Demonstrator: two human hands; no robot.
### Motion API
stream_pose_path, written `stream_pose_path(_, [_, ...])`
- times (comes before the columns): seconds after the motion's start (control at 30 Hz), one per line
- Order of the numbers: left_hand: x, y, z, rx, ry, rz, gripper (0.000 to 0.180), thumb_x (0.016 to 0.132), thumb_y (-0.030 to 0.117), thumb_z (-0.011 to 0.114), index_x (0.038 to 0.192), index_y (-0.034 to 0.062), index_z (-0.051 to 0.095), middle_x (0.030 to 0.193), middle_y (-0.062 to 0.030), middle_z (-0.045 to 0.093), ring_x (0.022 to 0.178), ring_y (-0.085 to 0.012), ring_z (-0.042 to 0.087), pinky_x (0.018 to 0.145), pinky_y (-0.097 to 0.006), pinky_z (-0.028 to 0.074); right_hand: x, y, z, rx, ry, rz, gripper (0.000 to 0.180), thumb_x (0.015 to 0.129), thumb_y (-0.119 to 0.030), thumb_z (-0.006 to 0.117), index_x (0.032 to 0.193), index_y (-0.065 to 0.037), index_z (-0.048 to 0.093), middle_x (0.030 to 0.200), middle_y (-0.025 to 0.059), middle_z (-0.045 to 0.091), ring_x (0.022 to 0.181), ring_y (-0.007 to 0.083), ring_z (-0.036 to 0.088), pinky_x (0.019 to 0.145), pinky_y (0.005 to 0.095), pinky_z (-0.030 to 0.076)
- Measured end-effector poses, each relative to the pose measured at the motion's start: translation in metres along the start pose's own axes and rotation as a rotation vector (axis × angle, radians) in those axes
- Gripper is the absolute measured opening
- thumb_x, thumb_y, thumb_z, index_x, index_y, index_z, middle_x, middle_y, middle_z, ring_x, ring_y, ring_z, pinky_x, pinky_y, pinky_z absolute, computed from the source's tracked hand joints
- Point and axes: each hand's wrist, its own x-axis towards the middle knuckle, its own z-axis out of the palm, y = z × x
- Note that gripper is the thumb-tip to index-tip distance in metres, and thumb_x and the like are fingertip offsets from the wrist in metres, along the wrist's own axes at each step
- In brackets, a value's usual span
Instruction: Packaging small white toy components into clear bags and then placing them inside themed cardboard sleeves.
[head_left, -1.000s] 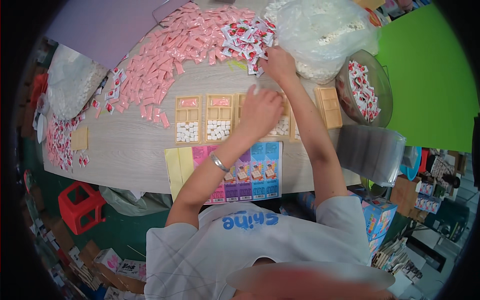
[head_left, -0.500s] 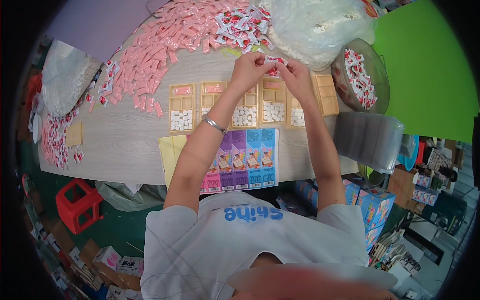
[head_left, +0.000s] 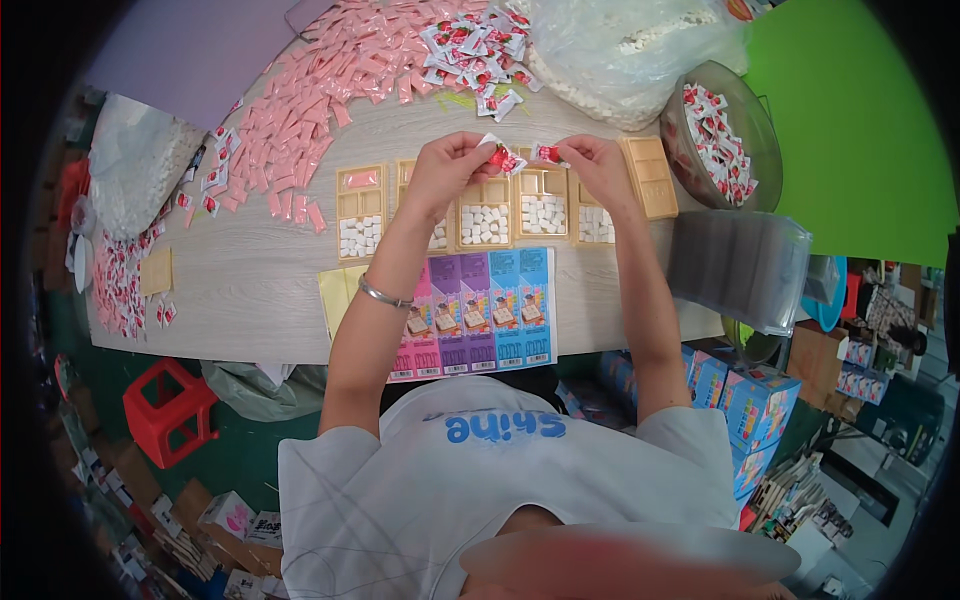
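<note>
On the table [head_left: 250,300], a tray row [head_left: 485,190] is laid. Over its far edge, a printed sachet [head_left: 506,158] is pinched by the left hand [head_left: 445,175], just parted from the right hand [head_left: 597,172], where a second sachet [head_left: 549,154] is pinched; each is held singly.

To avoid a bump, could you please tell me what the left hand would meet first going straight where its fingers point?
Probably the red-and-white sachet in the right hand, across a gap to the right, though depth is unclear.
</note>
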Motion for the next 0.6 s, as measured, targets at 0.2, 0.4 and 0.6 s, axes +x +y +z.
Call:
stream_pose_path(0.2, [-0.032,-0.005,-0.011,-0.011,0.088,-0.058,0.018,0.098,0.017,0.072,0.109,0.003,0.068,0.095,-0.0061,0.076,0.081,-0.0112,0.075,0.067,-0.021,0.058,-0.023,-0.047,0.028,-0.851,0.193,-0.247,0.026,0.091,-0.017,0.079,0.108,0.001,0.074,0.091,0.0017,0.074,0.077,0.0061,0.062,0.066,0.0236,0.049])
stream_pose_path(0.4, [-0.066,-0.023,-0.017,0.086,0.065,-0.083,0.015,0.098,0.014,0.071,0.105,0.0014,0.069,0.087,-0.0077,0.076,0.076,-0.0106,0.074,0.063,-0.021,0.056,-0.062,-0.062,0.069,-0.065,-0.22,0.072,0.017,0.092,-0.015,0.077,0.1,0.0,0.075,0.083,-0.0003,0.072,0.071,0.0057,0.059,0.064,0.0232,0.048])
stream_pose_path(0.6, [-0.047,-0.031,-0.028,0.352,0.339,0.354,0.017,0.097,0.01,0.07,0.11,-0.0018,0.07,0.097,-0.01,0.076,0.083,-0.0152,0.074,0.066,-0.026,0.057,-0.019,-0.054,0.075,-0.208,-0.11,-0.02,0.015,0.095,-0.015,0.073,0.099,0.0,0.076,0.083,0.0023,0.074,0.069,0.0047,0.061,0.061,0.0229,0.047])
